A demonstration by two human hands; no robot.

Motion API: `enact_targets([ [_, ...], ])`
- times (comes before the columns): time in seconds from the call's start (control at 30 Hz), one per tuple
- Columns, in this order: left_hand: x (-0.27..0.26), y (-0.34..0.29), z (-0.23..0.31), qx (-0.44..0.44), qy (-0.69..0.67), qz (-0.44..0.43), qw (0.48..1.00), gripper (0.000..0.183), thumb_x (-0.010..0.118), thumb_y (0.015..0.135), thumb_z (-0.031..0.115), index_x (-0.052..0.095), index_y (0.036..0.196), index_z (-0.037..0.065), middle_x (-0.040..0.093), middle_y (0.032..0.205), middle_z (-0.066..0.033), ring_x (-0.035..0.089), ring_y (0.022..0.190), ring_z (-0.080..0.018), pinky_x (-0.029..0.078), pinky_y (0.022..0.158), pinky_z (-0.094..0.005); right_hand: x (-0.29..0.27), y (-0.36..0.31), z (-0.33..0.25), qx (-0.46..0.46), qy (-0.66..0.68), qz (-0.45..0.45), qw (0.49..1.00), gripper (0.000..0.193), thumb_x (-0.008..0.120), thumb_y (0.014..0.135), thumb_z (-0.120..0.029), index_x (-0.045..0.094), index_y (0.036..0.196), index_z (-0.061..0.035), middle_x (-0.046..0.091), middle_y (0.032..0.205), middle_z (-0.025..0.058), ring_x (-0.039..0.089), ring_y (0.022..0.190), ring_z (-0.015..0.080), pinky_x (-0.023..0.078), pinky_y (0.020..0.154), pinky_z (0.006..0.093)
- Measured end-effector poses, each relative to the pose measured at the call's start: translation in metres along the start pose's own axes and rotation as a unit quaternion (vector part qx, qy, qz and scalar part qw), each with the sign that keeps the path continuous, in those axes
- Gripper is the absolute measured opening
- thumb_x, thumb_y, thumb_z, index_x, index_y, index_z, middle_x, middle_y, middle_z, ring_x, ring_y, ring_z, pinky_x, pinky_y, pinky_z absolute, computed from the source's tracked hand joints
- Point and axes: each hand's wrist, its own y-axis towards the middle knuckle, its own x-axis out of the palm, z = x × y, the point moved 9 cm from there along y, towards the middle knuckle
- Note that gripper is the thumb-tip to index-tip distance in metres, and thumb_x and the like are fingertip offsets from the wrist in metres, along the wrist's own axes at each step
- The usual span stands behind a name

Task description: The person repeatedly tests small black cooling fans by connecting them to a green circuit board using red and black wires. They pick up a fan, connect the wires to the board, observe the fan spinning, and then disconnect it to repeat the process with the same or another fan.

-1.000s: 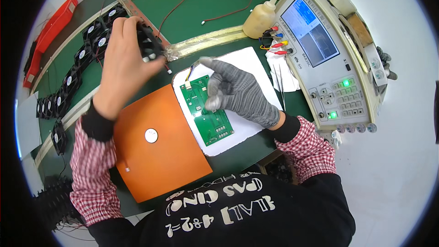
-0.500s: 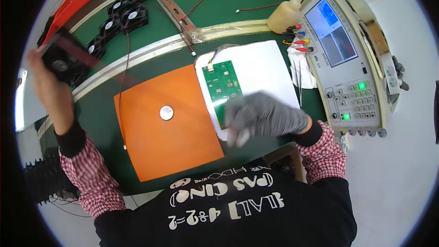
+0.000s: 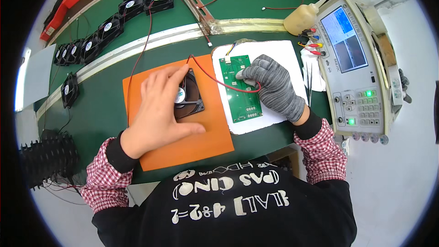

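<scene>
A black square cooling fan (image 3: 194, 96) with a pale round label lies on the orange mat (image 3: 201, 137). My bare left hand (image 3: 157, 103) rests over its left part with fingers stretched and thumb apart, covering much of it. From the fan a red cable (image 3: 215, 77) arcs right to my right hand (image 3: 272, 82), which wears a grey knit glove. Thumb and fingers are pinched on the cable's end, above a green circuit board (image 3: 242, 103); the plug itself is hidden. The board lies on a white pad (image 3: 279, 50), with a small white connector at its top.
More black fans (image 3: 107, 27) stand in a row at the back left, with one fan (image 3: 69, 90) apart at far left. On the right are a bench tester (image 3: 345, 64) with a lit screen, a squeeze bottle (image 3: 301, 18) and tweezers (image 3: 309, 80) on white tissue.
My left hand has brought a fan from the far left onto the orange mat. The silver disc there is now out of sight. My right hand has moved up the board and pinches the cable.
</scene>
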Motion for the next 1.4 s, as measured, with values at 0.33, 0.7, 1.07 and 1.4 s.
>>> enact_targets([
  [0.33, -0.084, -0.06, 0.095, 0.345, 0.084, 0.27, 0.895, 0.063, 0.06, 0.089, 0.052, 0.053, 0.125, 0.001, 0.063, 0.112, -0.0188, 0.062, 0.091, -0.029, 0.05, 0.071, -0.0365, 0.004, -0.004, 0.022, 0.056, 0.106, -0.004, 0.993, 0.018, 0.073, 0.076, -0.006, 0.071, 0.094, -0.0102, 0.061, 0.088, 0.0077, 0.06, 0.088, 0.0248, 0.05, 0.082, 0.0362],
  [0.7, -0.049, -0.041, 0.049, -0.121, -0.73, -0.143, 0.658, 0.069, 0.056, 0.088, 0.056, 0.052, 0.123, -0.004, 0.062, 0.104, -0.0232, 0.063, 0.085, -0.0341, 0.051, 0.079, -0.043, 0.005, -0.002, 0.019, 0.039, 0.1, 0.003, 0.994, 0.013, 0.074, 0.075, -0.008, 0.072, 0.088, -0.0092, 0.06, 0.087, 0.0068, 0.059, 0.088, 0.0256, 0.05, 0.081, 0.0368],
  [1.07, -0.073, 0.085, 0.064, 0.271, 0.15, 0.229, 0.923, 0.075, 0.075, 0.084, 0.032, 0.043, 0.136, -0.011, 0.052, 0.135, -0.0267, 0.051, 0.126, -0.0386, 0.041, 0.105, -0.0429, -0.008, -0.013, 0.028, 0.095, 0.159, 0.062, 0.981, 0.012, 0.072, 0.079, -0.003, 0.069, 0.09, -0.0062, 0.064, 0.087, 0.0071, 0.063, 0.085, 0.0225, 0.051, 0.077, 0.0332],
  [1.4, -0.018, 0.178, -0.16, -0.137, 0.239, -0.057, 0.96, 0.087, 0.076, 0.063, 0.02, 0.039, 0.136, -0.009, 0.051, 0.122, -0.0246, 0.046, 0.117, -0.0398, 0.042, 0.101, -0.0405, -0.01, -0.013, 0.043, 0.189, 0.28, 0.079, 0.938, 0.041, 0.079, 0.08, -0.015, 0.064, 0.117, -0.0024, 0.067, 0.089, 0.0042, 0.062, 0.083, 0.01, 0.052, 0.079, 0.0267],
])
